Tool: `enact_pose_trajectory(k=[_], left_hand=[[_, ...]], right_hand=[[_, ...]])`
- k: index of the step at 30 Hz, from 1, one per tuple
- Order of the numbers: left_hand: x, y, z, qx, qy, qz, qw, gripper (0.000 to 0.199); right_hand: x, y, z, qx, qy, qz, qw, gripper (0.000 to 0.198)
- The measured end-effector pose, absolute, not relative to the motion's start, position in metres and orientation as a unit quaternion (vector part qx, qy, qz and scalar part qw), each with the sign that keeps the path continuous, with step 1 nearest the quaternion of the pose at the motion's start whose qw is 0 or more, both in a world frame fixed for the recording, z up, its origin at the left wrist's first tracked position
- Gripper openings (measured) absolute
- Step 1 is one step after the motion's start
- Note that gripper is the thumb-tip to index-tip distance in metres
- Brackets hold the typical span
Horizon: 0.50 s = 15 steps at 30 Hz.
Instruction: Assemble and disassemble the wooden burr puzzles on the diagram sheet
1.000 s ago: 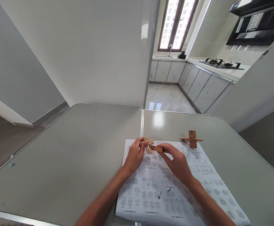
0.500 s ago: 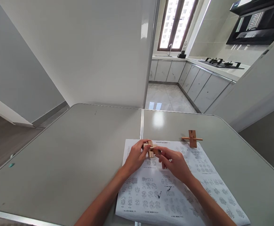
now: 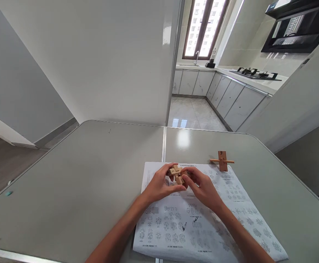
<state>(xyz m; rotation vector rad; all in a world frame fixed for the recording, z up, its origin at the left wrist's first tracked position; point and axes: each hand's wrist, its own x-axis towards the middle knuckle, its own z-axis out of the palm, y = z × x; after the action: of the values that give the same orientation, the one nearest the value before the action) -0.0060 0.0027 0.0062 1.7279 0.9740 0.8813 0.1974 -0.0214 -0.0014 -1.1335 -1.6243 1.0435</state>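
Head view: both hands meet over the far part of a printed sheet (image 3: 203, 226), which lies on a grey table (image 3: 79, 175). Left hand (image 3: 159, 186) and right hand (image 3: 203, 188) share one small wooden puzzle (image 3: 177, 174), held just above the sheet near its far edge. Left fingers curl around the puzzle's left side, thumb low and forward, clamped on the wood. Right fingers (image 3: 189, 175) pinch its right side, tips closed on a block end. Puzzle looks like a few short interlocked blocks, tilted; exact number of pieces too small to tell. Sheet is covered with rows of small diagrams, plus two dark pen marks near the middle; its near-right part runs under the right forearm. Second wooden piece set (image 3: 222, 161) sits on the table at the sheet's far right corner: a flat block standing upright with a thin stick crossing it, well apart from the hands. A metal seam splits the table down the centre. Small teal speck (image 3: 8, 193) near the table's left edge. Beyond the table: white wall, and a kitchen with counter, hob, window.
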Motion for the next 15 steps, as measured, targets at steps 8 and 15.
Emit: enact_pose_trajectory(k=[8, 15], left_hand=[[-0.005, 0.004, 0.001, 0.725, 0.438, 0.378, 0.372, 0.056], [-0.006, 0.005, -0.003, 0.735, 0.452, 0.379, 0.335, 0.058]], right_hand=[[0.197, -0.019, -0.011, -0.451, -0.68, 0.382, 0.433, 0.026], [0.201, -0.015, -0.017, -0.439, -0.689, 0.359, 0.451, 0.027]])
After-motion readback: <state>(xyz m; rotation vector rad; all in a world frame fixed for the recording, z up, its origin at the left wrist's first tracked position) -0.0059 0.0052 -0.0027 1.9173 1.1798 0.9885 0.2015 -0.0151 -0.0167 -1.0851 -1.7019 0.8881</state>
